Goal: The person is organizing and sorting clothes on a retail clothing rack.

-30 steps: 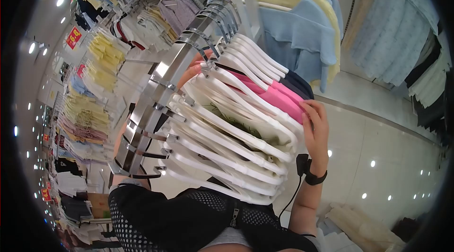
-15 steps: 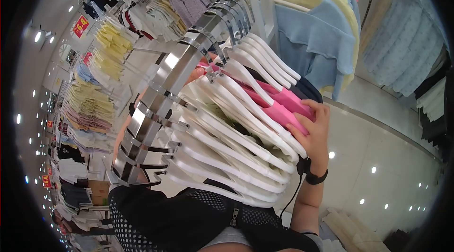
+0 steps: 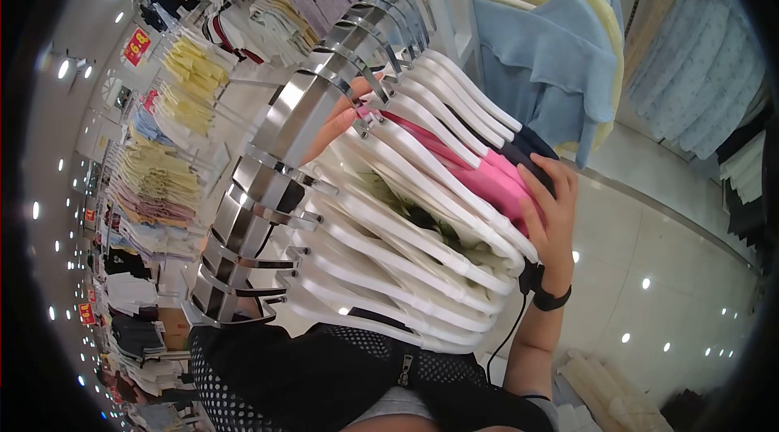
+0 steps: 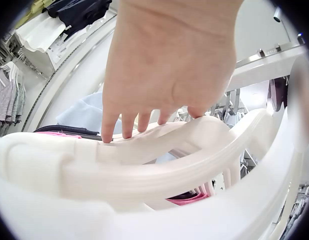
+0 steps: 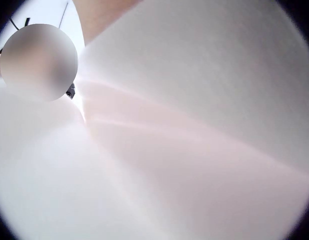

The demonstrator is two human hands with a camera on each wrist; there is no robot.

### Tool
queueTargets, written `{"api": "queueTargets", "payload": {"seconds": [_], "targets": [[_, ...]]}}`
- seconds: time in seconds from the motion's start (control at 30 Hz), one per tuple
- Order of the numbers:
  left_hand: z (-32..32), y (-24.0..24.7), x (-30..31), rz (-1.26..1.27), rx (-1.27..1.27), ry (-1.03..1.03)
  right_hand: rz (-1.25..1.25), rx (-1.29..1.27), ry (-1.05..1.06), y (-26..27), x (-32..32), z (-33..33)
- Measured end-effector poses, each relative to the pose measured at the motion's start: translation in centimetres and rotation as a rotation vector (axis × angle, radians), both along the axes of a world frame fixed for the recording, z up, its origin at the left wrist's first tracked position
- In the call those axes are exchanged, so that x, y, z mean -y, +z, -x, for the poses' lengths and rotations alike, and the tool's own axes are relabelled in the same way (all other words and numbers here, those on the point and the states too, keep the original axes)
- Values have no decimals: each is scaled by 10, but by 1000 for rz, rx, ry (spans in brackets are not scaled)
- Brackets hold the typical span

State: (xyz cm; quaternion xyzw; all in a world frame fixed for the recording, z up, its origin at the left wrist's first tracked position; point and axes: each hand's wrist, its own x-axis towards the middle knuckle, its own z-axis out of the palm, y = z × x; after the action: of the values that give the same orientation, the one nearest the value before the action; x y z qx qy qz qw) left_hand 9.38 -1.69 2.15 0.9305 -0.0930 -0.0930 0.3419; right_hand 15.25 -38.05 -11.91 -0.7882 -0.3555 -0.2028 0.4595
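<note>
In the head view, white hangers [image 3: 389, 262] with pale clothes hang on a metal rail [image 3: 296, 103]. Beyond them come pink garments [image 3: 503, 180] and dark navy ones [image 3: 535, 144]. My right hand [image 3: 556, 217] lies at the hangers' outer ends, fingers spread over the pink and navy shoulders. Partly hidden by the rail, my left hand [image 3: 337, 120] is beside the hooks. The left wrist view shows the left hand [image 4: 169, 65] with extended fingers, tips touching white hangers [image 4: 119, 172]. Pale, blurred material [image 5: 194, 135] fills most of the right wrist view.
Light blue and yellow tops [image 3: 544, 51] hang past the rail's far end. More clothing racks [image 3: 154, 180] line the left side, with red price signs [image 3: 136, 46]. Pale blue garments [image 3: 698, 67] hang at the upper right. Folded clothes [image 3: 600, 391] lie at the lower right.
My right hand first closed around the pink shoulders, then spread its fingers farther up onto the navy clothes. More pink came into sight between the hangers. The rail shifted slightly rightward in view.
</note>
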Motion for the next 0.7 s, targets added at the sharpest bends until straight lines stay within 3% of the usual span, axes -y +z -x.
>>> {"api": "queueTargets", "payload": {"seconds": [0.4, 0.5, 0.7], "targets": [[2, 6, 16, -25, 31, -122, -61, -59, 161, -11, -11, 13], [2, 6, 7, -183, 38, -144, -59, -55, 177, -12, -10, 17], [6, 12, 16, 17, -33, -93, -230, -87, 116, -17, -7, 13]]}}
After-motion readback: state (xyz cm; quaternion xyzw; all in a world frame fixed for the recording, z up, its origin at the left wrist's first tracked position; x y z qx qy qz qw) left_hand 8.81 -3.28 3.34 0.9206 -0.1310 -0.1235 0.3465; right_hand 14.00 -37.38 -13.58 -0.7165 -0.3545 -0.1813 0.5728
